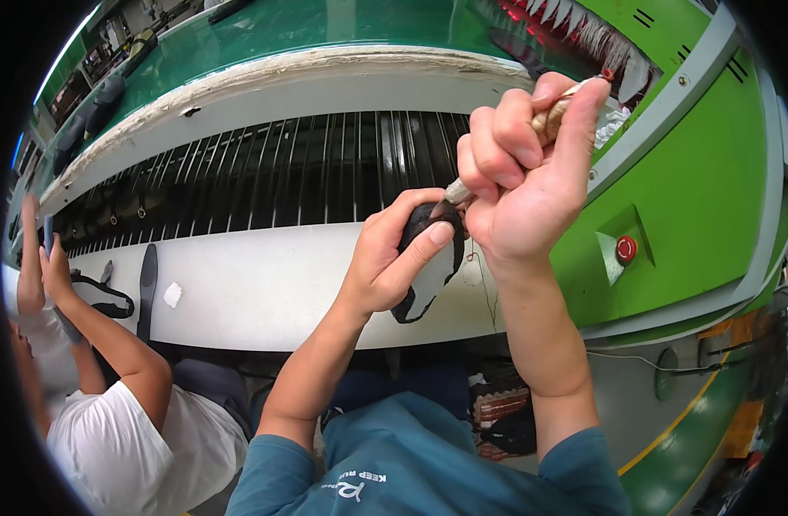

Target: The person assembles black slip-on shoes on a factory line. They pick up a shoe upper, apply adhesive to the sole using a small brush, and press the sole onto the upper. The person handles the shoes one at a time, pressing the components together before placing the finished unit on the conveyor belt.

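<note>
My left hand [392, 258] is closed around a shoe upper [442, 273] with black edges and a pale underside, its thumb pressed over the top end. My right hand [532, 163] is wrapped around a hand tool [452, 193] with a pale shaft and a tan, wrapped-looking handle. The tool slants down to the left, and its narrow tip meets the upper's black end by my left thumb. The fingers hide part of the handle, so its exact kind is unclear. Both hands are above the right part of the white worktop [325, 284].
Behind the worktop runs a dark rack of metal rods [325, 168], then a green conveyor [325, 30]. A green machine with a red button [626, 250] stands right. Leftward lie a dark flat strip [147, 292], a white scrap [172, 295] and a co-worker's white sleeve [127, 439].
</note>
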The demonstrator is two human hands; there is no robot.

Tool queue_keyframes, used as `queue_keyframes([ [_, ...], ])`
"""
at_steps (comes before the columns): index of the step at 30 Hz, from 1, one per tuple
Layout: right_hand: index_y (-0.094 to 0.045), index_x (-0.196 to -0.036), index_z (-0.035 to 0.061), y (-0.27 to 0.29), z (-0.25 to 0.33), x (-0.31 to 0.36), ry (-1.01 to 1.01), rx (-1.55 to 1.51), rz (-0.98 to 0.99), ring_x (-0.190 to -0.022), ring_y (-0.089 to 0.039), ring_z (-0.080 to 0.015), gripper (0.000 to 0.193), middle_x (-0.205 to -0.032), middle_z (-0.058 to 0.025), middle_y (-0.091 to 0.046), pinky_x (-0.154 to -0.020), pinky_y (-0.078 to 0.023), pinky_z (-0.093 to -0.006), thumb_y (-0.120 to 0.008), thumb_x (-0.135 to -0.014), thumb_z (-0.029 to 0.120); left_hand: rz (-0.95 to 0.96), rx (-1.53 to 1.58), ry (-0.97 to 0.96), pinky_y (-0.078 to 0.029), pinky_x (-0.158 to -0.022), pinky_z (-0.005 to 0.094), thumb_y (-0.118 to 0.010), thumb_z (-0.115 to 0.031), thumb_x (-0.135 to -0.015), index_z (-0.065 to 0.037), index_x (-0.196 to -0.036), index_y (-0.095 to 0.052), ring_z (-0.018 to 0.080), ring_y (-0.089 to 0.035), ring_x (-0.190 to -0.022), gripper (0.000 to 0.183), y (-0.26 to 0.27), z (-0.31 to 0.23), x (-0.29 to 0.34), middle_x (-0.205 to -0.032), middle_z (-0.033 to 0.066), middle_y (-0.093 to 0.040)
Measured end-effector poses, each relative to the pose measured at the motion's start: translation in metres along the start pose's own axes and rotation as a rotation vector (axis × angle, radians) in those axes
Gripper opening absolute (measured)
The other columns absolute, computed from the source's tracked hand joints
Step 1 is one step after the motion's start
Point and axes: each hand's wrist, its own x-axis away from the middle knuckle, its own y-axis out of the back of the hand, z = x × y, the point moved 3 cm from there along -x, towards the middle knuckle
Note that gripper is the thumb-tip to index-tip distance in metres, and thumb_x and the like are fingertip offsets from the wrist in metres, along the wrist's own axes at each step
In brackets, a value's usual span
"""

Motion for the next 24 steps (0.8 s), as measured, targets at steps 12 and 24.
queue_keyframes([
  [12,-0.058,-0.110,0.0182,-0.007,-0.007,-0.002,0.003,0.138,0.127,-0.050,-0.022,-0.0054,0.051,-0.066,0.0075,-0.033,-0.042,-0.019,-0.0230,-0.033,-0.120,0.061,0.028,0.015,0.031,-0.051,-0.070,0.0316,-0.071,-0.021,-0.107,0.000,-0.132,-0.068,0.0161,-0.063,-0.074,0.033,0.005,0.005,-0.006,-0.091,0.0087,-0.068],
  [24,-0.054,-0.113,0.0154,-0.016,-0.020,0.006,-0.012,0.089,0.198,-0.049,-0.022,-0.0066,0.054,-0.065,0.0062,-0.034,-0.042,-0.022,-0.0242,-0.029,-0.119,0.064,-0.003,-0.063,-0.002,-0.051,-0.068,0.0337,-0.064,-0.013,-0.105,0.001,-0.133,-0.064,0.0209,-0.063,-0.070,0.031,0.018,0.001,-0.001,-0.087,0.0107,-0.065],
])
